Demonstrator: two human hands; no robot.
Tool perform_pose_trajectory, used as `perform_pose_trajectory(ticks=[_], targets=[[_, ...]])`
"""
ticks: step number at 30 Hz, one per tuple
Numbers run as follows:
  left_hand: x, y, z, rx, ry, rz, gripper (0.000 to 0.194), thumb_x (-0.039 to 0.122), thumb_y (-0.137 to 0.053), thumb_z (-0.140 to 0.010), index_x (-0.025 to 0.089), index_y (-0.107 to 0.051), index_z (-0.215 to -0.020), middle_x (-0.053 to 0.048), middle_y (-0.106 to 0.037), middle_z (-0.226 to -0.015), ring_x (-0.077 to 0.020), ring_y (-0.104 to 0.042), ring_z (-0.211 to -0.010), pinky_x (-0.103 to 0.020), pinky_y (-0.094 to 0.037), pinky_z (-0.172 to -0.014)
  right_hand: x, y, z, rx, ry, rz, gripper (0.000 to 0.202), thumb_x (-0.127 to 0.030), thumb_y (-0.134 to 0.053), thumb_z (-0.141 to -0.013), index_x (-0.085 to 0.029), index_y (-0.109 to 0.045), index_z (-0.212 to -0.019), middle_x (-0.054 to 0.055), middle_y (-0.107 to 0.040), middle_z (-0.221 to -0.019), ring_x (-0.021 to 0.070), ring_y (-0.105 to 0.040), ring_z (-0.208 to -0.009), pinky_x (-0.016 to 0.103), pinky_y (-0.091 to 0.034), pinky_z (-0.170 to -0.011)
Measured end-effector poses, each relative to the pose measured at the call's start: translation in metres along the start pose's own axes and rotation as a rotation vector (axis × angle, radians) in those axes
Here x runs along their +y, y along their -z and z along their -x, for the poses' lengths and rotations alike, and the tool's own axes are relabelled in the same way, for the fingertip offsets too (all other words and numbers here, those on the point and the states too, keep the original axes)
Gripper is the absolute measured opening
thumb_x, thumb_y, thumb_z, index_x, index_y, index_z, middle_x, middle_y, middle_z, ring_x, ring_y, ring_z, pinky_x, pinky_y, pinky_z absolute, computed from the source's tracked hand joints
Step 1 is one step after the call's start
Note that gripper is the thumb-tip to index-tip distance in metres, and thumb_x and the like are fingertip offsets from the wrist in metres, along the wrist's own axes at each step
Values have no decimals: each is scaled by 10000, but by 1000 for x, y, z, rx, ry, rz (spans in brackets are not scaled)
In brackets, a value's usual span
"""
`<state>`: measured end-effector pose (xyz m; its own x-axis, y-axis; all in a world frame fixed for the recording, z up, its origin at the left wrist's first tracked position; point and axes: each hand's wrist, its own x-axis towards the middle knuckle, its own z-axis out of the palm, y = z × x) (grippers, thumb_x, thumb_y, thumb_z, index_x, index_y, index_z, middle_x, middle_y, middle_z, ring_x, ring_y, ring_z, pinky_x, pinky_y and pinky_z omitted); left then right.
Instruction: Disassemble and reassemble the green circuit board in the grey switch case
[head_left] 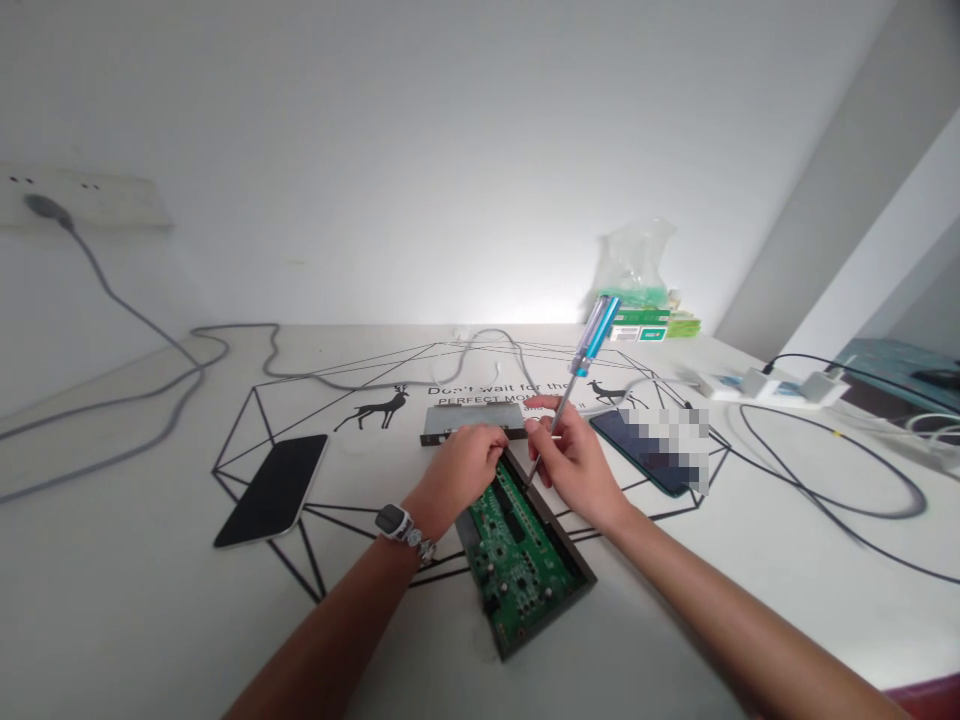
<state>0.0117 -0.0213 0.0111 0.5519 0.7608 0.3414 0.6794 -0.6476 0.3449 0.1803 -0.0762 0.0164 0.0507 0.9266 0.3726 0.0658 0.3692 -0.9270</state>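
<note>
A green circuit board (517, 570) lies in a dark metal casing (570, 548) on the white table, slanting towards me. My left hand (466, 468) rests at the casing's far end, its fingers bent together; what they pinch there, if anything, is hidden. My right hand (571, 462) holds a screwdriver (595, 335) by its shaft, thumb and fingers around it. The blue and clear handle points up, and the tip reaches down to the casing's right inner edge. Just beyond my hands sits a flat grey metal cover (471, 418).
A dark phone (274, 490) lies at the left, another phone (646, 455) at the right. Grey cable (330, 384) runs along the back. A power strip (772, 385) with cables stands at the right; boxes (639, 325) and a plastic bag (636, 255) are by the wall.
</note>
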Motion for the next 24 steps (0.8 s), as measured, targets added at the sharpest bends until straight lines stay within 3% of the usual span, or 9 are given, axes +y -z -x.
perform_pose_trajectory(ticks=[6,10,12,17,24], targets=[[-13,4,2,24,40,55,197,143,-503,-883,200,-690,-858,-55,-716,-881,-213,-649,-839,-317,-472,-779,-12,-9,-35,-95,122,143,337,-414,-645,-884,-242,-627,-1173,-39,-595,-678,111,-554,-435,247,-439,-450],[-18,14,1,-11,1,230,207,168,-502,-880,174,-708,-901,-61,-724,-914,-194,-640,-816,-298,-496,-747,-13,-19,-61,-159,104,190,253,-437,-630,-886,-191,-686,-899,-5,-614,-618,147,-610,-452,269,-460,-475],[-17,21,3,-31,-14,327,215,207,-496,-905,169,-707,-917,-61,-736,-924,-194,-649,-843,-288,-505,-750,-12,-24,-68,-199,92,193,270,-458,-618,-895,-195,-675,-867,-4,-620,-591,156,-611,-443,272,-450,-466],[-11,25,10,-19,-1,461,184,289,-553,-920,169,-691,-906,-56,-740,-955,-195,-666,-890,-273,-514,-786,-14,-28,-71,-205,153,236,286,-476,-603,-911,-208,-662,-831,-12,-607,-561,146,-574,-467,266,-412,-491],[-13,21,7,-10,-23,435,226,297,-532,-947,155,-696,-883,-54,-725,-887,-195,-648,-847,-275,-505,-768,-15,-25,-66,-201,220,307,307,-481,-586,-922,-210,-656,-797,-5,-598,-578,150,-553,-518,266,-394,-520]])
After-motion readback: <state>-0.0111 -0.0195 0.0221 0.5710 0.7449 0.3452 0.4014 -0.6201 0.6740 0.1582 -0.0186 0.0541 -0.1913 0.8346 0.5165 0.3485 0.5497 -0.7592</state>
